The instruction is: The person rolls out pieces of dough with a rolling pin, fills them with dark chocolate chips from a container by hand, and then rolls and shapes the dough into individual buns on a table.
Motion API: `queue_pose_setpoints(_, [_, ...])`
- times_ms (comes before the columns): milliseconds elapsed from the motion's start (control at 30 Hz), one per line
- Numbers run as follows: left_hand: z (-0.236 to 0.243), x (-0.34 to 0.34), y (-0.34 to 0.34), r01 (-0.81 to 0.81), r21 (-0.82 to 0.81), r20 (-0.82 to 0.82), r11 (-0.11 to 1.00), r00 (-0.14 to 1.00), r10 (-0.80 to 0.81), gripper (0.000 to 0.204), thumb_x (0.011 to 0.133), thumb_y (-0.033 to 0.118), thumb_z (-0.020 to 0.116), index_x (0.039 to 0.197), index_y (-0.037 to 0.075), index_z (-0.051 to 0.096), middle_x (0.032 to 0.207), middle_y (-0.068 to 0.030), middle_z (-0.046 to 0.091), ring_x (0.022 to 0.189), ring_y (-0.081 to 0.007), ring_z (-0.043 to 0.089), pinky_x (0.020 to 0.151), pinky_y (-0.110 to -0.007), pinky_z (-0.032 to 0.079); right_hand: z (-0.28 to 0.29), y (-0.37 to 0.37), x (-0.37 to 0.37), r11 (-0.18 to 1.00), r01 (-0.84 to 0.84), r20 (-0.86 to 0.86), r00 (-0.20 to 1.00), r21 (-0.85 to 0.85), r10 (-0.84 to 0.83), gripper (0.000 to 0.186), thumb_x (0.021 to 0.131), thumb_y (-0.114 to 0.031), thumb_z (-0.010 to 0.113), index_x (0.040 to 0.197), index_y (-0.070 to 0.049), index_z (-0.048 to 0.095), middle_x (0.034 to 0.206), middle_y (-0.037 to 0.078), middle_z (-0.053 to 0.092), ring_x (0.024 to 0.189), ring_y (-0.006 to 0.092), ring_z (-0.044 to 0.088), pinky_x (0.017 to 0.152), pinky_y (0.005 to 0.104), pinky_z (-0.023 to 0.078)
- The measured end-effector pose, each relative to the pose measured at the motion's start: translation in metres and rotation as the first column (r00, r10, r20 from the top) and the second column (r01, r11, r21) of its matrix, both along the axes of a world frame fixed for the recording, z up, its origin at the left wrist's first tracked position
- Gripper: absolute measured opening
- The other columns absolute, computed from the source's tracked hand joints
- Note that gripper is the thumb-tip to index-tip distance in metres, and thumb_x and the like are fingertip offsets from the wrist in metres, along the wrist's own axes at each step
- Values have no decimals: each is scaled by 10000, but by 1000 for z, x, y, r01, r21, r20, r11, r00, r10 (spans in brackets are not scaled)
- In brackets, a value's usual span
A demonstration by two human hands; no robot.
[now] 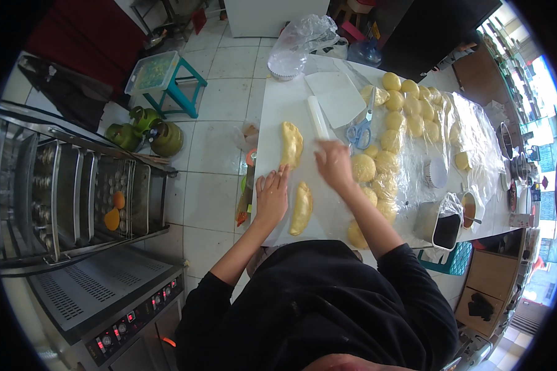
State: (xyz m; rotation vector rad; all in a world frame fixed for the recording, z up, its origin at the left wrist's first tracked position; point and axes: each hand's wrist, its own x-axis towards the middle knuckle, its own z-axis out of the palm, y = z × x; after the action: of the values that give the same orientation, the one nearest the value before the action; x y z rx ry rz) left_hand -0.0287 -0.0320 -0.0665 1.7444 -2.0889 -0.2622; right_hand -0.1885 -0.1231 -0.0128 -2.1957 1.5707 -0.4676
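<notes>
On the white tabletop point(273, 105) lie two folded, half-moon dough pastries with crimped edges: a far pastry point(291, 146) and a near pastry point(302, 210). My left hand point(272, 196) rests between them, fingers stretched out, the fingertips at the near end of the far pastry. To its right, my right hand point(334, 164) is over the table with its fingers apart and nothing visible in it. Just beyond that hand lies a white rolling pin point(317, 116). Blue-handled scissors point(359, 133) lie to the right of the pin.
Rows of round dough balls point(390, 141) sit at the right, partly under clear plastic film point(476, 136). A white sheet point(334, 98) lies at the back. A metal tin point(436, 226) stands near right. On the left are a tray rack point(74, 191) and an oven point(111, 290).
</notes>
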Motion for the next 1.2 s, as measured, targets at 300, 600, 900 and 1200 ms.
queue_pose_setpoints(300, [31,15,-34,-62,-209,-207,976,978,17,495,814,136,451,1282,52,312,1337,-131,289,1205,-298,304,963,-454,215,-21,-41,-10,985,122,158,982,-123,-102,383,759,-135,577,1095,8,459,975,188,530,906,356,517,711,419,434])
queue_pose_setpoints(600, [-5,20,-108,-19,-133,99,991,995,33,529,891,300,324,1324,21,208,1383,-106,218,1284,-265,172,1035,-467,73,-40,-24,11,922,-77,-190,982,-379,4,469,818,-218,481,1250,-72,368,1131,94,417,1047,252,375,880,473,245])
queue_pose_setpoints(900, [12,14,-212,-221,8,124,975,968,218,484,869,353,346,1235,37,348,1282,-147,345,1227,-278,262,991,-464,192,-50,-125,19,917,71,-181,972,-392,-152,381,833,-337,469,1077,-45,489,1065,101,439,1006,246,379,839,450,260])
queue_pose_setpoints(1200, [9,20,-239,-447,113,27,887,894,447,425,854,352,358,737,24,602,857,-162,578,797,-318,578,643,-421,473,-34,-118,27,977,-31,-160,987,-213,-4,384,835,-373,465,624,-57,520,573,97,526,584,288,527,586,394,392])
